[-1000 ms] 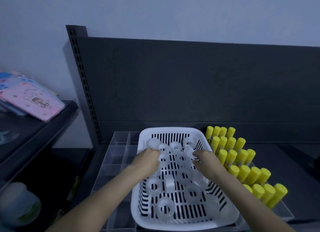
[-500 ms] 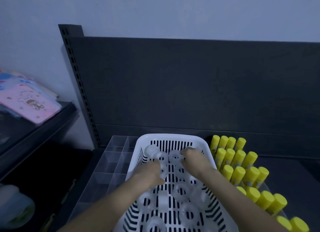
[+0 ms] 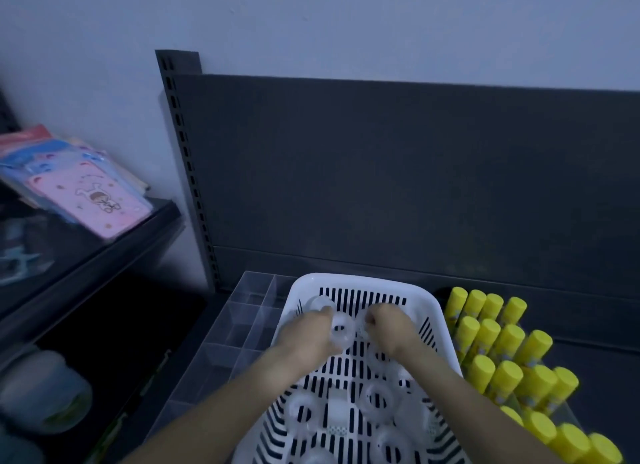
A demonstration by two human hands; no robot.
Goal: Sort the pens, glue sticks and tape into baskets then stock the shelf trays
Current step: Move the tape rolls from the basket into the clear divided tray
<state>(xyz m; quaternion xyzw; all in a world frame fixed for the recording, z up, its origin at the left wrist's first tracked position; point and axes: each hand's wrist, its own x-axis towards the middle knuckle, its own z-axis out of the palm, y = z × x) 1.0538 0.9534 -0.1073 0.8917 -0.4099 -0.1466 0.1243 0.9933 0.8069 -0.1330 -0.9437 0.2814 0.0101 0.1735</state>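
At the upper left of the frame a pink illustrated notebook (image 3: 93, 200) lies on a side shelf, well apart from the work. Lower centre-left, a clear divided plastic tray (image 3: 242, 311) sits on the dark metal shelf (image 3: 571, 366), and its open compartments show just beside the left wall of the white slotted plastic basket (image 3: 363, 281), which rests over part of it.

Our left hand (image 3: 308, 335) is at the far end of the basket, fingers curled, its grip closed around a translucent tape roll (image 3: 341, 328) whose hole faces up toward us. Our right hand (image 3: 391, 328) is level with it and near it, fingers curled in over another pale ring. In this dim light we cannot tell whether that grip actually holds anything. More rolls lie loose on the basket floor nearer to us. At the right, yellow-capped glue sticks (image 3: 498, 345) stand packed in rows beside the basket.

The coming move, as we judge it, turns on one relation: the open tray cells lie to the left of the held roll, so the left hand is the nearer one.

A second ago both hands were spread apart at mid-basket. Since then they have moved to the far end and drawn close together.
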